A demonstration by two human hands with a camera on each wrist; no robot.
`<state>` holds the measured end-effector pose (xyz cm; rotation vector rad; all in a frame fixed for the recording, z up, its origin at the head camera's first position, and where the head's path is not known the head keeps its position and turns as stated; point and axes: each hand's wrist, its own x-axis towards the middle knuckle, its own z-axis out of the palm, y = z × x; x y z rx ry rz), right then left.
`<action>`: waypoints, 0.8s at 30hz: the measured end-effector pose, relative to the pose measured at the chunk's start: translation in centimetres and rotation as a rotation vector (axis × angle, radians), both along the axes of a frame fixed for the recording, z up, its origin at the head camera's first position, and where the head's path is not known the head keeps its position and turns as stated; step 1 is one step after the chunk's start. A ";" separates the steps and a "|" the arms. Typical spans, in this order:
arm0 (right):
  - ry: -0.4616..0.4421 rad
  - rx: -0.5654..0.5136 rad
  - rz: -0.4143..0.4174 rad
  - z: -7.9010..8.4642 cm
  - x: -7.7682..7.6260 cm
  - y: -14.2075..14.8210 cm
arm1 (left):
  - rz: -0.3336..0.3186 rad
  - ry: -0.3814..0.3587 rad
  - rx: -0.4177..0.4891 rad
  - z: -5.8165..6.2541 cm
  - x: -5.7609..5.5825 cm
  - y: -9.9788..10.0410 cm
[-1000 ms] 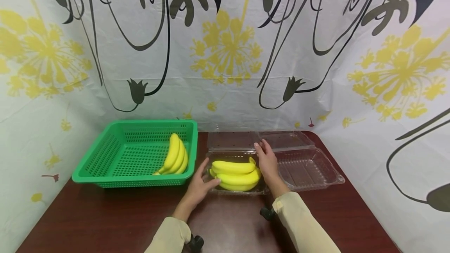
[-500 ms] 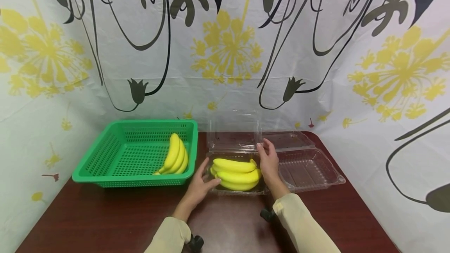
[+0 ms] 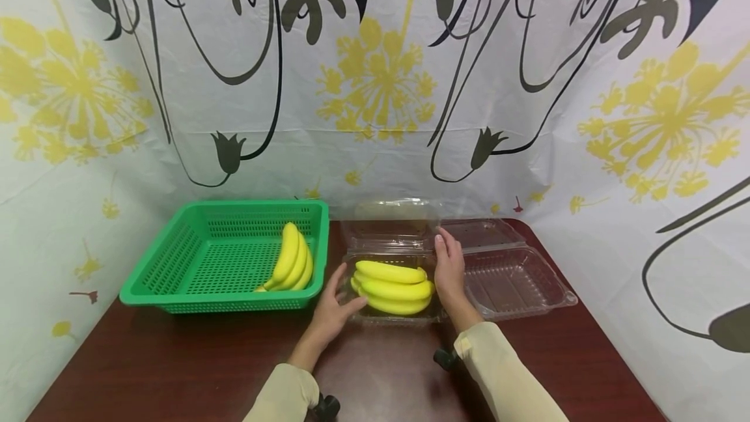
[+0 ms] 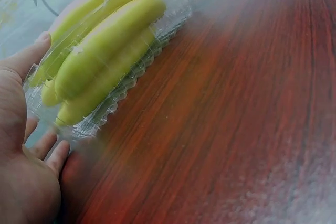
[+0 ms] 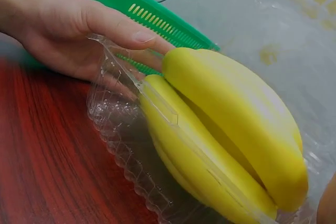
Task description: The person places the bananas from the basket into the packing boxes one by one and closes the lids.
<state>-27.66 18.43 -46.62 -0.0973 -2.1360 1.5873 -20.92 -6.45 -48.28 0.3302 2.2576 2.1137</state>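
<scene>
The yellow bananas (image 3: 398,290) sit in the clear box (image 3: 398,321) on the counter (image 3: 193,363). Its lid (image 3: 389,243) now leans lower than a moment ago, leaving them uncovered. The left hand (image 3: 331,312), fingers spread, touches one end; the right hand (image 3: 450,273), fingers nearly straight, is at the other.

Yellow bananas (image 3: 392,290) lying lengthwise in clear plastic container (image 5: 121,135); lid (image 3: 389,230) open behind.
</scene>
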 end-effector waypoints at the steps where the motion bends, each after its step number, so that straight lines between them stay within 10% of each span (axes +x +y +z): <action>1: 0.026 -0.014 0.002 0.0 0.0 0.0 | 0.004 0.009 0.005 0.0 0.0 0.0; 13: 0.166 -0.265 0.091 0.8 0.7 0.4 | 0.045 0.046 0.019 -2.1 -1.3 0.3; 24: 0.233 -0.242 0.061 4.0 4.5 -0.5 | 0.044 0.076 -0.014 -3.6 -2.1 0.2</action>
